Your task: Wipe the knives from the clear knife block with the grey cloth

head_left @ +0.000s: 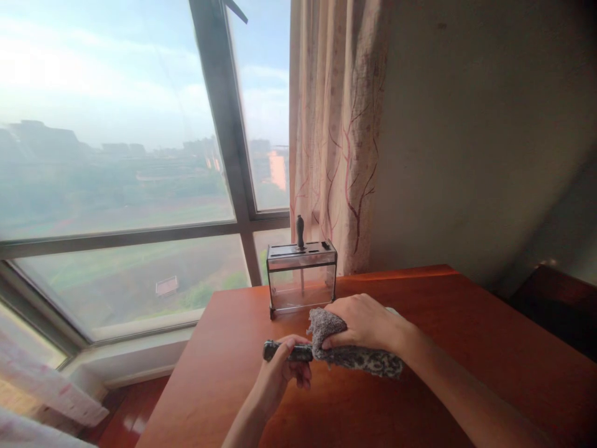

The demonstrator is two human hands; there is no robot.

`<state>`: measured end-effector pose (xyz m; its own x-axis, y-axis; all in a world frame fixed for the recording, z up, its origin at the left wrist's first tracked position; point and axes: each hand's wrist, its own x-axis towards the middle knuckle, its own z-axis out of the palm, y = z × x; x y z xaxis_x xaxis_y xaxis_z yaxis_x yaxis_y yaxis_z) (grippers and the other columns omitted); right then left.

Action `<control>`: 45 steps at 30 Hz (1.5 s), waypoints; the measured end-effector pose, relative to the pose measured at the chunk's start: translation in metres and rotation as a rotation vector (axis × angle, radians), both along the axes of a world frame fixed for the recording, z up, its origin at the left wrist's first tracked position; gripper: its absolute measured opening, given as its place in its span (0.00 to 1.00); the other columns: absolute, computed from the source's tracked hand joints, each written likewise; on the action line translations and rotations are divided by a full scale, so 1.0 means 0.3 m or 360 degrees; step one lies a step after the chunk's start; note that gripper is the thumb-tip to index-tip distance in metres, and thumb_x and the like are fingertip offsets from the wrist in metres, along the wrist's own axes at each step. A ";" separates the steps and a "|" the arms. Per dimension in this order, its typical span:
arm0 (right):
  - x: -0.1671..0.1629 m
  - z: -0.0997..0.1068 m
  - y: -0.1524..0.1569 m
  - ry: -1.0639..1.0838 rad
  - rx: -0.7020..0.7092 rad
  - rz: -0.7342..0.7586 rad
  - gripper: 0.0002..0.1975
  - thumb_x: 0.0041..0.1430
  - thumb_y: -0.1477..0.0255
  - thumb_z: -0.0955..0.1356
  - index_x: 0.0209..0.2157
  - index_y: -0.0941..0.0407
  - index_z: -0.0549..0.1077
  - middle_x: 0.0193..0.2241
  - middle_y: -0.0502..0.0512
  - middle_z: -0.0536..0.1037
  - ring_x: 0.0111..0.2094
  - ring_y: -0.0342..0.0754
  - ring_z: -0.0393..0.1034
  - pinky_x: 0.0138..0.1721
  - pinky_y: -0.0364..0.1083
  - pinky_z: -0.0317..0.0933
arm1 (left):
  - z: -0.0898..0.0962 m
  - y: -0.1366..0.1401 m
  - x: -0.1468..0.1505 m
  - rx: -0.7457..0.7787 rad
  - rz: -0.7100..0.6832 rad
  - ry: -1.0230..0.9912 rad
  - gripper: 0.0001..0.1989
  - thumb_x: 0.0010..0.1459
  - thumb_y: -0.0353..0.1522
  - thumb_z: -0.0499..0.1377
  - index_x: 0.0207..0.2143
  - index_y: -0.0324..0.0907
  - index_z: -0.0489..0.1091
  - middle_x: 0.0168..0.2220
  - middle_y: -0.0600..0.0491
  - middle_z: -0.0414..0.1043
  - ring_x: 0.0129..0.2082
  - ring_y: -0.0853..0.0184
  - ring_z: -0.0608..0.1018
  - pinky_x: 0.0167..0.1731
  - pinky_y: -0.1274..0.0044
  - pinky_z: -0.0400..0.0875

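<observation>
My left hand (285, 366) is closed around the dark handle of a knife (298, 353), held level above the table. Its blade is hidden inside a grey patterned cloth (329, 330). From above, my right hand (361, 320) grips this cloth and presses it around the knife just past the handle. Loose cloth hangs below the right hand. Behind both hands stands a clear knife holder (302, 287) with a dark frame and a slotted top. One tool with a dark handle (300, 233) sits upright in it, its thin rod visible through the clear wall.
The reddish-brown wooden table (209, 379) extends under my hands and off to the right. Beyond it are a large window (116, 186) and a patterned curtain (336, 124). A plain wall (457, 155) rises at the right, with a dark piece of furniture (555, 305) near it.
</observation>
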<state>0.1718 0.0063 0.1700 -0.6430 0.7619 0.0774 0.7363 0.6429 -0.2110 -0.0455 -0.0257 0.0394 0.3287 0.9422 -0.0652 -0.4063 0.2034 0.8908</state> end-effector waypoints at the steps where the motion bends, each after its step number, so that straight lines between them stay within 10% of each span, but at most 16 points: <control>1: -0.009 0.000 -0.004 0.0020 0.0007 -0.0012 0.26 0.53 0.45 0.63 0.39 0.52 0.74 0.38 0.55 0.80 0.39 0.56 0.74 0.35 0.47 0.59 | -0.003 0.000 0.000 -0.0008 -0.0001 -0.0023 0.20 0.57 0.47 0.55 0.36 0.38 0.71 0.18 0.49 0.75 0.15 0.65 0.75 0.16 0.80 0.61; 6: -0.025 -0.005 -0.024 0.0144 0.0162 -0.0015 0.36 0.52 0.45 0.65 0.54 0.54 0.63 0.46 0.59 0.74 0.45 0.58 0.70 0.41 0.50 0.60 | -0.013 0.009 -0.006 -0.0026 0.0026 -0.0124 0.20 0.58 0.46 0.54 0.36 0.38 0.72 0.18 0.50 0.75 0.14 0.67 0.74 0.16 0.80 0.61; 20: 0.093 -0.019 -0.026 0.0131 0.0276 -0.0109 0.20 0.58 0.59 0.67 0.49 0.53 0.68 0.42 0.55 0.75 0.43 0.54 0.68 0.44 0.50 0.59 | 0.007 0.018 -0.058 -0.0030 0.0185 -0.0143 0.18 0.60 0.43 0.52 0.37 0.37 0.74 0.18 0.50 0.74 0.15 0.68 0.73 0.18 0.80 0.61; 26: 0.055 -0.053 -0.046 0.0100 0.0296 -0.0108 0.37 0.48 0.49 0.70 0.53 0.56 0.63 0.44 0.59 0.73 0.43 0.57 0.68 0.45 0.53 0.60 | -0.004 0.016 -0.034 -0.0071 0.0168 -0.0136 0.18 0.59 0.43 0.53 0.36 0.38 0.73 0.17 0.50 0.74 0.14 0.68 0.73 0.17 0.81 0.60; 36: -0.100 -0.080 -0.063 0.0066 0.0380 -0.0093 0.28 0.50 0.45 0.67 0.39 0.55 0.67 0.35 0.56 0.75 0.36 0.55 0.71 0.34 0.49 0.61 | 0.009 -0.006 0.006 -0.0064 -0.0035 0.0007 0.17 0.57 0.44 0.56 0.29 0.39 0.68 0.17 0.49 0.75 0.14 0.67 0.74 0.16 0.81 0.61; 45: -0.020 -0.093 -0.052 0.0225 0.0287 -0.0129 0.33 0.47 0.42 0.67 0.45 0.53 0.68 0.37 0.54 0.77 0.38 0.57 0.73 0.36 0.49 0.60 | 0.002 -0.005 -0.008 -0.0026 0.0005 -0.0025 0.17 0.59 0.43 0.54 0.36 0.38 0.71 0.18 0.47 0.75 0.15 0.65 0.75 0.16 0.80 0.60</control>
